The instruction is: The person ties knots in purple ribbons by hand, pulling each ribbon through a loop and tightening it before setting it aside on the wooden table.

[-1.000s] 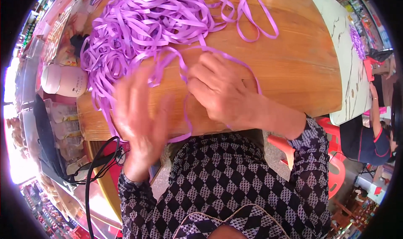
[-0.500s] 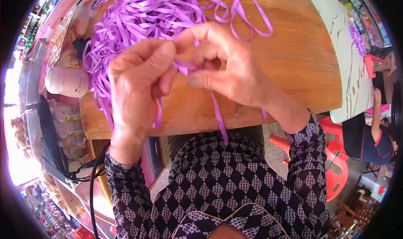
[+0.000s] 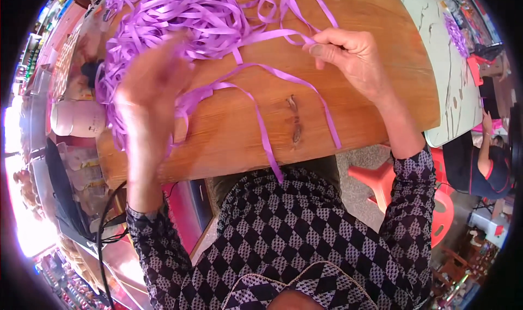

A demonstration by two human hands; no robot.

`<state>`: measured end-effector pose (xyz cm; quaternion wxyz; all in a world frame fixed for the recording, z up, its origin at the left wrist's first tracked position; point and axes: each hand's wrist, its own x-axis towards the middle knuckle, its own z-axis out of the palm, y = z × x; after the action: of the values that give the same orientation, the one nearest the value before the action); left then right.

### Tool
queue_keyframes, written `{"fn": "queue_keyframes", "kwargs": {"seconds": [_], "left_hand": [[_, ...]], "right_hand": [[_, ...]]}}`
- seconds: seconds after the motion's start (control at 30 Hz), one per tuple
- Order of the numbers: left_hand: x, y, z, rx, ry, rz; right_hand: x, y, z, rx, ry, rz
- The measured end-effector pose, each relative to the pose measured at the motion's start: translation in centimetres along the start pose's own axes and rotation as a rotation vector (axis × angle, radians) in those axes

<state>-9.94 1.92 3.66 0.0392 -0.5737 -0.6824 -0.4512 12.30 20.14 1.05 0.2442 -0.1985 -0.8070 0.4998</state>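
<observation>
Our right hand has moved to upper right, pinching likely soft ribbon, best held flat; blurred left hand, we can't tell.

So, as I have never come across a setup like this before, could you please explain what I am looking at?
Of course. There is no machine here: a person is working with two bare hands. The view comes from a wide fisheye camera worn on the head, looking down, so straight edges bend near the rim and the picture's left is the person's left.

On the wooden table lies a large tangled pile of purple ribbon, and a loose strand reaches past the near edge. The right hand pinches a length of ribbon between thumb and finger. The left hand is blurred in front of the pile, so I cannot tell whether it holds anything.
</observation>
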Motion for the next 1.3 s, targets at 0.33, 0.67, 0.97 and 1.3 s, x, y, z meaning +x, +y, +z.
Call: {"fn": "queue_keyframes", "kwargs": {"seconds": [0.33, 0.67, 0.97, 1.3], "left_hand": [[1.1, -1.1, 3.0, 0.744, -0.243, 0.213], [-3.0, 6.2, 7.1, -0.839, -0.563, -0.343], [-2.3, 4.6, 5.6, -1.373, -0.568, -0.791], [-3.9, 5.5, 5.7, -0.937, -0.712, -0.675]], "right_hand": [[-4.4, -2.3, 0.6, 0.04, -0.04, 0.197], [-6.9, -4.3, 2.4, -0.244, 0.008, -0.214], [-8.4, -0.7, 4.5, -0.358, 0.158, -0.261], [-6.7, -2.9, 5.4, -0.467, 0.282, -0.461]]}}
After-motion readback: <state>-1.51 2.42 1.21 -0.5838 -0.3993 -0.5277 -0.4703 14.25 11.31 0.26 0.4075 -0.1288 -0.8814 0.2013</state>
